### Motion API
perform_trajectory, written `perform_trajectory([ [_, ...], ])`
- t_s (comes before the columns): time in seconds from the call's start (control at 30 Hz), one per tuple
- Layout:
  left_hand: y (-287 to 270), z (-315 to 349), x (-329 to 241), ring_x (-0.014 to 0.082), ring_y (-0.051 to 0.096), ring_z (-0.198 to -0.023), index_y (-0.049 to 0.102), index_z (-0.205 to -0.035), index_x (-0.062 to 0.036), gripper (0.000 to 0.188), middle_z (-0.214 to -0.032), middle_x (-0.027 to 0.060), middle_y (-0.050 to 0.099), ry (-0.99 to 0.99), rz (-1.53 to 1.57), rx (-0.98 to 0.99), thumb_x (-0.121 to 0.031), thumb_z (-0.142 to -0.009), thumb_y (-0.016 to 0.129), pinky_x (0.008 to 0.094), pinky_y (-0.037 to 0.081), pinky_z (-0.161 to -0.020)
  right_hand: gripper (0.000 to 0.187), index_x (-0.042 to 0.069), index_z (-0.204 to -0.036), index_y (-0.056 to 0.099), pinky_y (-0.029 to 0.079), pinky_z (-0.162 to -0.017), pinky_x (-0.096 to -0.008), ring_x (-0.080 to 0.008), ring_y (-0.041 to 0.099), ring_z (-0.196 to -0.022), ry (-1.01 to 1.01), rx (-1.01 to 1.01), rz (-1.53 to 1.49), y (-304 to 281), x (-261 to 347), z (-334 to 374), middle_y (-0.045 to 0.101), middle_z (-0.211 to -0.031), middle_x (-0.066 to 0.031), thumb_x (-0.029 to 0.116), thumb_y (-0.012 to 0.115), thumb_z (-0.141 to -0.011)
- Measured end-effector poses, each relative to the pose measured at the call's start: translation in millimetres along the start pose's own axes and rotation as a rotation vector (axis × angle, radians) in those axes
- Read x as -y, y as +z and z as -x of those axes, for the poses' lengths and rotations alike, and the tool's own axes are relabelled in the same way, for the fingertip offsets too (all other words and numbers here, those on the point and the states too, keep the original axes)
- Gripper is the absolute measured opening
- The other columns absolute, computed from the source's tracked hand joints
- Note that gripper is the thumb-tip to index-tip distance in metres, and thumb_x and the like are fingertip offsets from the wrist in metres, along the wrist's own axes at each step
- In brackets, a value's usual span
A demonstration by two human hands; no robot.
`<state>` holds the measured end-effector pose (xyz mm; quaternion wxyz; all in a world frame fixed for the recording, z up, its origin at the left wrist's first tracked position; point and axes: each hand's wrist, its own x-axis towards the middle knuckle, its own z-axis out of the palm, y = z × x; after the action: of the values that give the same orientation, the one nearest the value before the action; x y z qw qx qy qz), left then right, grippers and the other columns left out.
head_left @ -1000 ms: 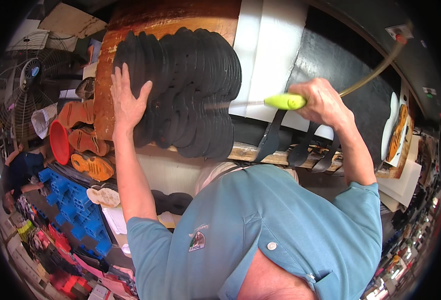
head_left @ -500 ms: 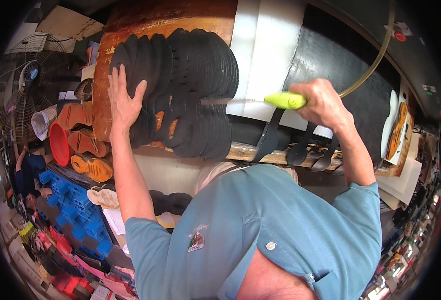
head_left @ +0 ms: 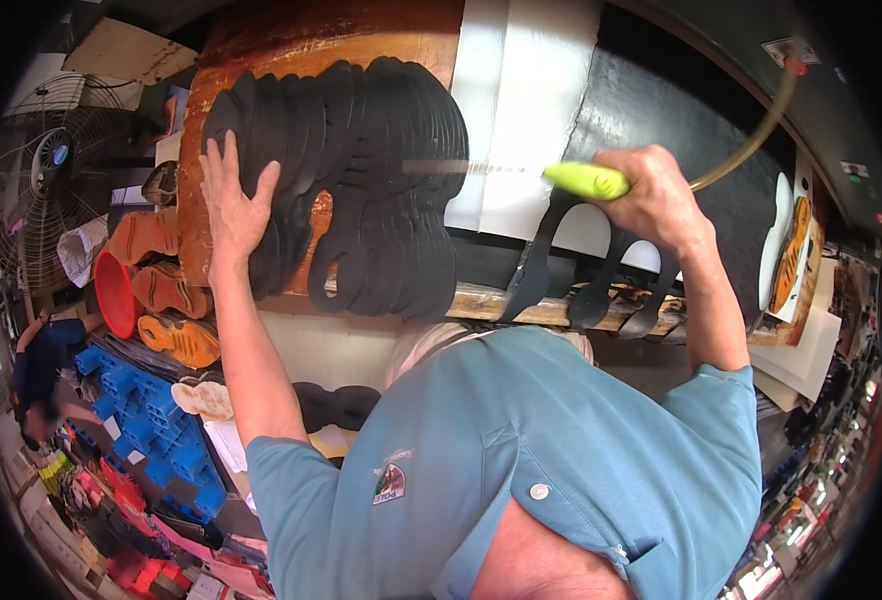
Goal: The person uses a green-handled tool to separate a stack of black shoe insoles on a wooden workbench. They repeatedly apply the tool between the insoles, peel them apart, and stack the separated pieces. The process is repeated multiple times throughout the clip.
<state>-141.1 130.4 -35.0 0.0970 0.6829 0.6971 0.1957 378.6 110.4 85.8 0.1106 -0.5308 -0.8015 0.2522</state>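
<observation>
Black sole-shaped sheets (head_left: 381, 150) lie fanned in overlapping rows on the worn wooden board. My left hand (head_left: 236, 205) rests open on their left edge, thumb spread from the fingers. My right hand (head_left: 651, 195) is closed round a lime-green tool (head_left: 589, 180) with a long thin shaft pointing left over the soles. Motion smears the shaft, and its tip is unclear. A yellowish clear hose (head_left: 756, 145) runs from behind my right hand toward the upper right; its join to the tool is hidden.
A white sheet (head_left: 531, 70) and black sheet (head_left: 671, 90) lie right of the soles. Dark strips (head_left: 531, 280) hang over the front edge. At left are a red bowl (head_left: 115, 290), orange sole shapes (head_left: 176, 342), blue plastic pallets (head_left: 151, 420), a fan (head_left: 53, 155) and another person (head_left: 51, 350).
The tool's shaft has swung up over the soles, and my right hand has moved slightly right. My left hand stays on the left edge; the soles' gaps look different.
</observation>
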Motion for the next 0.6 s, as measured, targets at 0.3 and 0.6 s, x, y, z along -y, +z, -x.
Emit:
perform_trajectory([
  [0.3, -5.6, 0.7, 7.5, 0.0502, 0.018, -0.167, 0.035, -0.174, -0.0138, 0.083, -0.18, 0.0288, 0.023, 0.003, 0.034, -0.01, -0.058, -0.109, 0.06, 0.0583, 0.019, -0.135, 0.013, 0.003, -0.087, 0.072, 0.055, -0.066, -0.0472, -0.0417, 0.069, -0.07, 0.004, 0.037, 0.083, -5.9, -1.0, 4.7, 0.07, -0.076, -0.0193, 0.008, 0.084, -0.086],
  [0.6, -3.2, -0.4, 8.7, 0.0497, 0.019, -0.167, 0.033, -0.174, -0.0087, 0.086, -0.18, 0.0283, 0.025, 0.036, 0.006, -0.028, -0.059, -0.109, 0.061, 0.0579, 0.019, -0.135, 0.015, 0.003, -0.09, 0.074, 0.054, -0.068, -0.0492, -0.0433, 0.069, -0.074, 0.014, 0.183, 0.111, -11.2, -3.5, 10.2, 0.072, -0.079, -0.0204, 0.013, 0.085, -0.086],
])
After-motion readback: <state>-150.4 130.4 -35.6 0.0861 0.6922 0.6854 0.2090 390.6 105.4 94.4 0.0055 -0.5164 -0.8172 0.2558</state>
